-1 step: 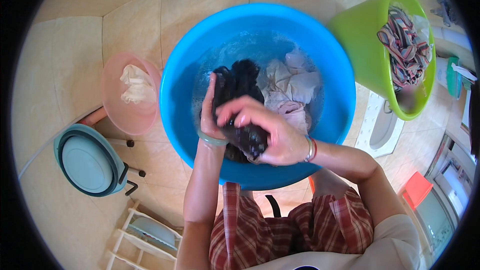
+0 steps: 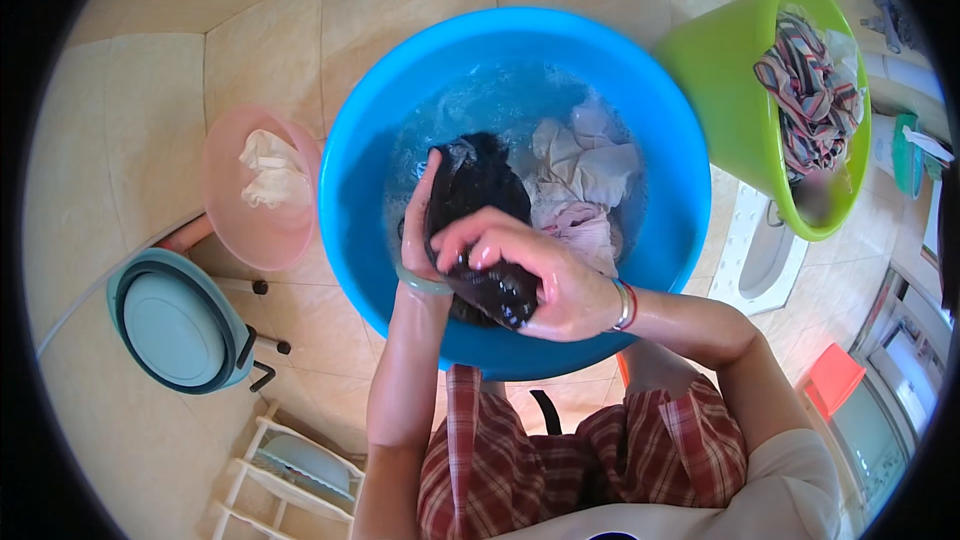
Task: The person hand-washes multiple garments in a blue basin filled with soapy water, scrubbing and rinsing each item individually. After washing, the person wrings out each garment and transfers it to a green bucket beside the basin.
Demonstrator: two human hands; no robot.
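Note:
A wet black cloth (image 2: 475, 190) is bunched over the soapy water in a big blue tub (image 2: 350, 230); its exact kind does not show. My left hand (image 2: 421, 220), a pale green bangle at its wrist, holds the cloth's left side, with most fingers hidden behind it. Curled over the nearer end of the cloth is my right hand (image 2: 540, 280), its fingers wrapped round the shiny folds. Beside the cloth, on the right, soaked white garments (image 2: 590, 165) and a pale pink piece (image 2: 583, 232) lie in the water.
On the right leans a green bucket (image 2: 715, 80) with a striped cloth (image 2: 815, 90) in it. To the left are a pink basin (image 2: 260, 250) holding white cloth (image 2: 275, 170), and a folded teal basin (image 2: 175, 325). A white squat toilet (image 2: 745, 250) and a wooden rack (image 2: 290, 470) are lower down.
The black cloth's far part has spread smoother and sunk slightly nearer. My right fingers have curled down more tightly on its near end, and my left hand has barely shifted.

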